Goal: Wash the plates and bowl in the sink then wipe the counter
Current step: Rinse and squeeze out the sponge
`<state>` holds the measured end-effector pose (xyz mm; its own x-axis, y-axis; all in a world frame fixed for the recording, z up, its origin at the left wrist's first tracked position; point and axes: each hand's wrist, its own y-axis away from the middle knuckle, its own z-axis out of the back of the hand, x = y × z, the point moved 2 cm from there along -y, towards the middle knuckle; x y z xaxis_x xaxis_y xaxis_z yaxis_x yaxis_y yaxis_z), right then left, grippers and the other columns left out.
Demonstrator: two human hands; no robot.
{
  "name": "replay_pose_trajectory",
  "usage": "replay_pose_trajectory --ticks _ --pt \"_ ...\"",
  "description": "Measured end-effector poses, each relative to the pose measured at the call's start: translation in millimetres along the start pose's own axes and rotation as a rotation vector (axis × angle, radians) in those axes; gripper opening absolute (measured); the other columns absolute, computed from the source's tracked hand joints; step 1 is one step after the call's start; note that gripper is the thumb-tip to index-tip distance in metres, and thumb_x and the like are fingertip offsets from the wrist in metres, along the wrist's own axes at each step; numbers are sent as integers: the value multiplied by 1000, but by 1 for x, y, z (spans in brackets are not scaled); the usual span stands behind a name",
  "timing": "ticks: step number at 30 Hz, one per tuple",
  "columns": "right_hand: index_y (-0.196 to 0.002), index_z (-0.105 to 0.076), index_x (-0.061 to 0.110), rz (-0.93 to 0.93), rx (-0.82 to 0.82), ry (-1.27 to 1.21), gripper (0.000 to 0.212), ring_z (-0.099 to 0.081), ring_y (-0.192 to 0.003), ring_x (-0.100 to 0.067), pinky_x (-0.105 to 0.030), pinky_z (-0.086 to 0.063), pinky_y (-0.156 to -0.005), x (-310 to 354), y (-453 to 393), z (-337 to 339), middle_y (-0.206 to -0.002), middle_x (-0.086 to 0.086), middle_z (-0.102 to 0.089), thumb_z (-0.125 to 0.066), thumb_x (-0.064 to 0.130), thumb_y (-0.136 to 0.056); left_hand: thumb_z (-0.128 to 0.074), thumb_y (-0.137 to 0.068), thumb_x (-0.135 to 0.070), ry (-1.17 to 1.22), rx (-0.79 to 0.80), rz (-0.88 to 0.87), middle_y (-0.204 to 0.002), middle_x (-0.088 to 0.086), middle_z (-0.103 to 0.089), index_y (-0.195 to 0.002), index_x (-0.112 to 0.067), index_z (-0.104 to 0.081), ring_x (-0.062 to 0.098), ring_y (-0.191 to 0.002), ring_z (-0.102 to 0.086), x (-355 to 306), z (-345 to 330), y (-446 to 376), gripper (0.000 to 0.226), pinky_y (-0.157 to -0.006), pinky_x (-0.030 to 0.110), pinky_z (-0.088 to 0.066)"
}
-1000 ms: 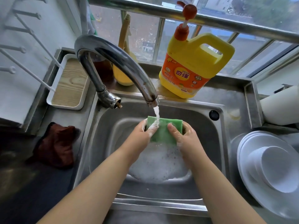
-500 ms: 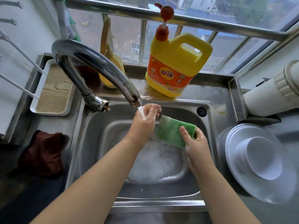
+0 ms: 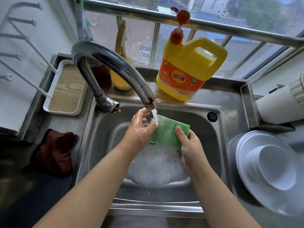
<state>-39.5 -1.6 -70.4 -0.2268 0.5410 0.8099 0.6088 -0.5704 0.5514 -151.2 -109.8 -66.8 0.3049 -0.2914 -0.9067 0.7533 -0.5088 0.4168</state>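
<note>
Head view: right hand (image 3: 189,145) grips green sponge (image 3: 169,134) over foamy sink (image 3: 218,145). Left hand (image 3: 141,127), fingers relaxed, under faucet (image 3: 115,66) stream, touching sponge edge. Plates (image 3: 256,183), bowl (image 3: 278,167) stacked on right counter.

Single head-worn view, wide-angle, looking forward and steeply down from above my sink (image 3: 220,145). Close range: my forearms enter from bottom edge. Faces the barred window (image 3: 213,22) behind it.
</note>
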Motion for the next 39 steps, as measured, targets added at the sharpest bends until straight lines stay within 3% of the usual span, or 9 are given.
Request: replay_pose_trajectory --ticks 3,5,9,12,19,26,32,36,39 --pt "-124 -53 14 -39 60 -4 42 -67 -100 -21 -36 -57 -83 -5 -7 -18 -113 -8 -66 -60 32 -86 -68 -84 -27 267 154 202 -114 7 -65 -118 -20 -55 19 -97 -68 12 13 15 36 -77 27 -58" --pt "-122 -55 17 -71 89 2 35 -65 -103 -22 -39 -55 -88 -14 -16 -33 -115 -8 -65 -53 35 -92 -65 -88 -17 326 110 201 -108 13 -68 -115 -8 -57 22 -92 -70 14 22 23 30 -75 30 -59" --pt "-97 -64 12 -170 21 -226 33 -67 -77 -12 -26 -55 -72 -24 -37 -62 -84 -3 -71 -37 31 -102 -66 -87 -12 251 -150 103 -101 14 -66 -98 -12 -58 20 -86 -68 23 47 31 14 -66 27 -59" --pt "-86 -55 9 -277 28 -439 32 -55 -51 -10 -17 -46 -51 -26 -48 -78 -54 -1 -61 -34 26 -104 -68 -86 -15 191 -247 67 -99 8 -67 -95 -21 -58 20 -90 -68 31 67 38 15 -70 32 -59" --pt "-65 -36 19 -388 139 -651 40 -32 -34 -5 -16 -22 -32 -21 -49 -103 -43 5 -35 -28 30 -103 -68 -86 -12 173 -399 84 -95 2 -66 -99 -18 -56 17 -85 -66 49 88 56 19 -58 20 -56" --pt "-59 -31 19 -322 236 -561 45 -23 -33 -5 -17 -16 -31 -8 -34 -102 -40 6 -26 -25 28 -104 -69 -85 -15 185 -353 114 -98 4 -66 -92 -26 -56 22 -92 -67 59 81 60 19 -71 35 -57" --pt "-45 -41 18 -388 323 -540 57 -21 -33 -5 -18 -11 -34 3 -13 -84 -42 5 -25 -32 25 -101 -68 -86 -15 182 -285 115 -98 9 -66 -92 -24 -56 22 -89 -67 53 67 56 16 -69 31 -58" --pt "-50 -44 18 -278 368 -379 52 -24 -37 -8 -20 -19 -38 8 0 -76 -45 3 -29 -33 27 -101 -67 -87 -11 196 -245 100 -98 11 -65 -90 -21 -57 21 -87 -67 47 57 54 15 -63 24 -59" --pt "-55 -42 16 -175 374 -354 45 -29 -47 -11 -23 -26 -51 15 5 -72 -51 1 -32 -35 23 -99 -67 -87 -11 213 -202 98 -100 11 -66 -98 -17 -58 20 -88 -67 45 51 54 16 -61 21 -57"
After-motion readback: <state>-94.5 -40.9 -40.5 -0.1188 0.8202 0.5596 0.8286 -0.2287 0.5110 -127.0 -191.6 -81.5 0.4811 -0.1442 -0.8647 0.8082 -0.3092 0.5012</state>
